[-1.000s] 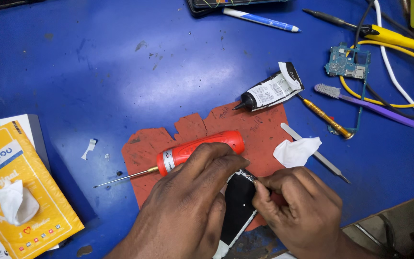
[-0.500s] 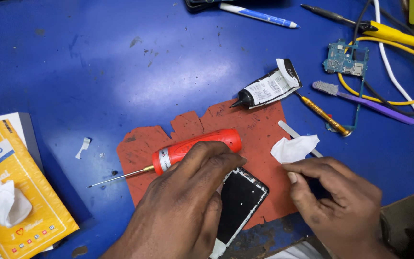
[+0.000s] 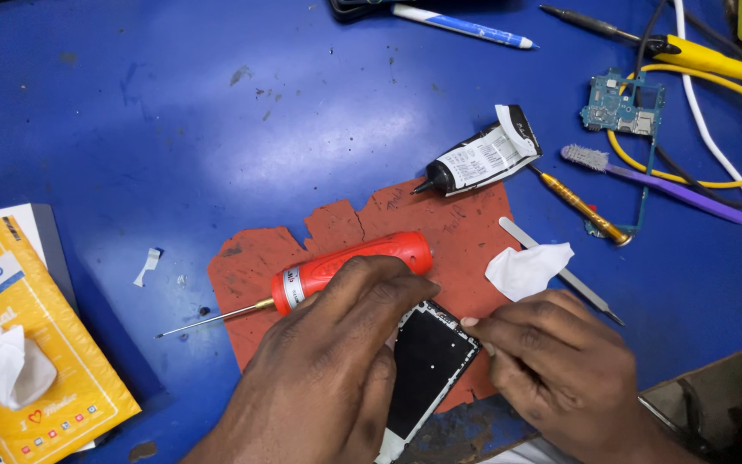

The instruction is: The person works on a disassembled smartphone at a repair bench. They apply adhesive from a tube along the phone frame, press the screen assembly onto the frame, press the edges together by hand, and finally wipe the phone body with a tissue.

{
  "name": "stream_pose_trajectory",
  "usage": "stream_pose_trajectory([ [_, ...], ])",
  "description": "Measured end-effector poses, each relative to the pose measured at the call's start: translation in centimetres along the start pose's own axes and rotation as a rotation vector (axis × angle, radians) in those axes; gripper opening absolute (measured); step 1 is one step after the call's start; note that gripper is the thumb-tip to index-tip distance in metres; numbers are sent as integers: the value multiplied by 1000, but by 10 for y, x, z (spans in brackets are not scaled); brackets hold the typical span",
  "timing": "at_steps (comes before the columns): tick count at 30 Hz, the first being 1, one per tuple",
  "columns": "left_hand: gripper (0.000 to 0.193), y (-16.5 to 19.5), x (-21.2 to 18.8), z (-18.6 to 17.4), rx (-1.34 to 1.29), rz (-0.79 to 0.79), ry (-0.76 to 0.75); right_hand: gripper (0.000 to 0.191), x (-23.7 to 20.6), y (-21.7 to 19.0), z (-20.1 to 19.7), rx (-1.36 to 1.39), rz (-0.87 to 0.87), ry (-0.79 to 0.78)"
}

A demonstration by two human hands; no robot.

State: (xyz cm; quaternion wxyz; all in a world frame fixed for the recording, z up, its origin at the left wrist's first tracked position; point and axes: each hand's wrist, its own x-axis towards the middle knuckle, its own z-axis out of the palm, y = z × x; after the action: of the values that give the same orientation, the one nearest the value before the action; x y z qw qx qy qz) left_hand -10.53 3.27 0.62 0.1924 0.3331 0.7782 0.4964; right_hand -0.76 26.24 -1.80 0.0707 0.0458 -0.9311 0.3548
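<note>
Head view: the left hand (image 3: 328, 378) lies flat, fingers together, across the phone frame (image 3: 427, 365) on the red mat (image 3: 465, 232), beside a red-handled screwdriver (image 3: 349, 262). The right hand (image 3: 560, 369) touches the frame's right edge with closed fingertips, seemingly pinching nothing.

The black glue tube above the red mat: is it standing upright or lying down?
Lying down. The black glue tube rests on its side on the blue table, nozzle pointing left onto the red mat.

Phone repair workshop: circuit board (image 3: 621, 105), screwdriver (image 3: 337, 268), glue tube (image 3: 479, 161)
</note>
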Motion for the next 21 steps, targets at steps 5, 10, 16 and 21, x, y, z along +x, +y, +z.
stream_pose_trajectory([
  [5,52,0,-1,1,23,21,4,31,1,-1,3,-45,-47,-11],
  [10,52,0,0,0,27,24,6,31,0,-1,3,-59,-48,-10],
  [16,53,-1,0,-1,23,39,14,32,2,-2,3,-70,-85,15],
  [21,53,0,0,-1,19,31,13,36,3,-4,2,-126,-207,11],
])
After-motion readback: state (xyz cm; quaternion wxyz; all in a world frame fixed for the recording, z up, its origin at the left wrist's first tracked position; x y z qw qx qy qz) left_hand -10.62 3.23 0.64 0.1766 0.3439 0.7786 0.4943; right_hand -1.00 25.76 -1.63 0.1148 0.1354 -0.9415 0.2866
